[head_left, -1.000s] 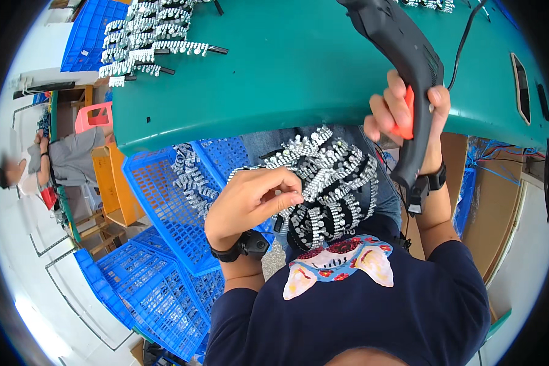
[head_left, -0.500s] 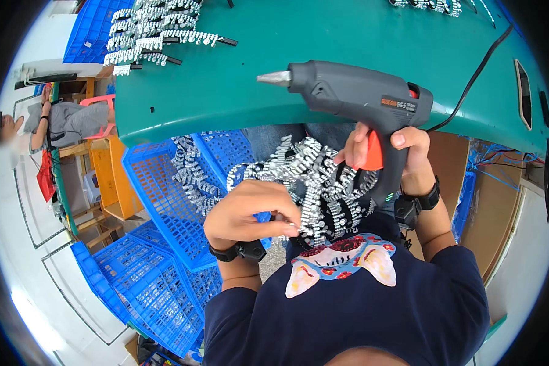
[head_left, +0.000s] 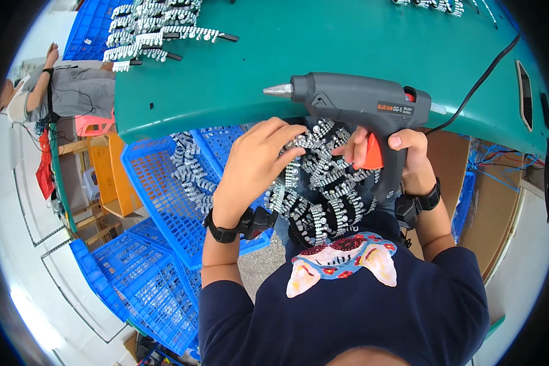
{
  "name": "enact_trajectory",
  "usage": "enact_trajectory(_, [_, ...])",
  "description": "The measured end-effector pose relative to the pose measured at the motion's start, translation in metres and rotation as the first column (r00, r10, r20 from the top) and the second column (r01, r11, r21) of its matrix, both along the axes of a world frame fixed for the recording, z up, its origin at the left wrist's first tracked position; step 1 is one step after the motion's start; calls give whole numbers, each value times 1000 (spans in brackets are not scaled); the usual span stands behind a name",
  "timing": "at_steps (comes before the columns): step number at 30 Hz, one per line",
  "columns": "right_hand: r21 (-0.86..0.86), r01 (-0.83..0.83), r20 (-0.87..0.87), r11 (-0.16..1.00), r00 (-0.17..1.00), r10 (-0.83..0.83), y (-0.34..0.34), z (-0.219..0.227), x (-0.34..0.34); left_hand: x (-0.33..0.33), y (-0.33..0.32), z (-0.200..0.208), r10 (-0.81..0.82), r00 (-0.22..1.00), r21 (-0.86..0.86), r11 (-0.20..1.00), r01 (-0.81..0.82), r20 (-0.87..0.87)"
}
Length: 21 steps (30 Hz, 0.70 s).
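Observation:
My right hand is closed round the handle of a dark grey glue gun with an orange-red trigger. Its metal nozzle points left, over the edge of the green table. In my lap lies a heap of black bands with silver rhinestone trim. At the heap's upper left, my left hand pinches a piece of the rhinestone trim between thumb and fingers. The exact contact is partly hidden by the fingers.
The green table holds more rhinestone bands at its far left. A black cord crosses its right side. Blue crates stand at my left, one holding more bands. A person is at the far left.
My left hand has moved up and away from my body, from the heap's near left side to its upper left. The glue gun has dipped slightly. The person at the left has shifted.

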State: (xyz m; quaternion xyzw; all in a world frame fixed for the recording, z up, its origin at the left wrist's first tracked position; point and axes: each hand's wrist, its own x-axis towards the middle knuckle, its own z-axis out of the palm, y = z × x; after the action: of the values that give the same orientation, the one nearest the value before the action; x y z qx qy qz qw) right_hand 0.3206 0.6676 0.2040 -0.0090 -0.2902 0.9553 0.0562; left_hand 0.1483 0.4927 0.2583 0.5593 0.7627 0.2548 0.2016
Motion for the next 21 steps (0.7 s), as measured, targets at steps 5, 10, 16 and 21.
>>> enact_trajectory(5, [0, -10, -15, 1000, 1000, 10, 3, -6, 4, -5, 0, 2, -19, 998, 55, 998, 23, -67])
enact_trajectory(10, [26, 20, 31, 999, 999, -21, 9, -5, 6, -2, 9, 2, -60, 983, 279, 954, 107, -172])
enact_trajectory(16, [101, 85, 95, 991, 991, -94, 4, 4, 6, 6, 4, -2, 74, 997, 388, 920, -55, -33])
enact_trajectory(21, [110, 209, 226, 972, 947, -229, -8, 11, 9, 11, 0, -5, 39, 991, 580, 807, -109, 131])
